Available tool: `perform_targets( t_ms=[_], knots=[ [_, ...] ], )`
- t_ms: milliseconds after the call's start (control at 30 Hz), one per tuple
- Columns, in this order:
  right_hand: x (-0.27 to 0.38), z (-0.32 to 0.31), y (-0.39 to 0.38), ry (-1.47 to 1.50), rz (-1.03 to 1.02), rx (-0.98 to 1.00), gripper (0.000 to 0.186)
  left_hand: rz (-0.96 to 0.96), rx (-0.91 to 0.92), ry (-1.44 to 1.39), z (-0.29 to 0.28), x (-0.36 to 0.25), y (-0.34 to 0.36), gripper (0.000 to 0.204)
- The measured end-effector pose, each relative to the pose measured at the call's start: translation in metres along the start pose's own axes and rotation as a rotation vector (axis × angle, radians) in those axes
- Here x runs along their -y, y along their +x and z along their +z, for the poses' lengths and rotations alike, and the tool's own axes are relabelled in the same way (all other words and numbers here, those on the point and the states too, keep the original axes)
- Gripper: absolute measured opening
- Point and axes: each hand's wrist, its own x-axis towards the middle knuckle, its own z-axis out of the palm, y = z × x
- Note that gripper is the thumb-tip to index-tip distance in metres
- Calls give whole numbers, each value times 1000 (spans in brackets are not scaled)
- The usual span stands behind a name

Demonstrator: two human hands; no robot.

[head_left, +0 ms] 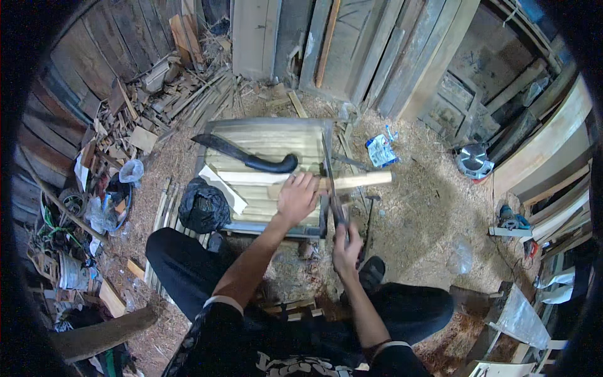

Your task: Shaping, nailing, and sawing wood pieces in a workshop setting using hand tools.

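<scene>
My left hand [298,200] grips a pale wooden piece [367,181] from above and presses it on a low slatted panel [264,135] with a dark frame. The wood's right end juts past the panel's edge. In my right hand [347,246] is the handle of a saw [333,185], its long narrow blade pointing away from me and crossing the wood just right of my left hand. Whether the blade has cut in cannot be made out. A machete [242,152] with a dark curved handle lies on the panel beyond the wood. Left of my left hand is a white angular offcut [224,188].
A black plastic bag [204,204] sits at the panel's left corner. Beside my right foot lies a hammer-like tool [370,220]. Scrap wood [141,110] is heaped at far left. A circular saw [510,220] and a round metallic object [474,161] are on the right.
</scene>
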Motion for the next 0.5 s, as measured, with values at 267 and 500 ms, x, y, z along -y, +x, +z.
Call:
perform_targets(
  t_ms=[267, 500],
  knots=[
    [-11, -12, -20, -75, 28, 51, 25, -36, 52, -47, -2, -7, 4, 39],
    [-24, -32, -42, -72, -73, 4, 34, -101, 43, -71, -2, -5, 14, 36]
  ],
)
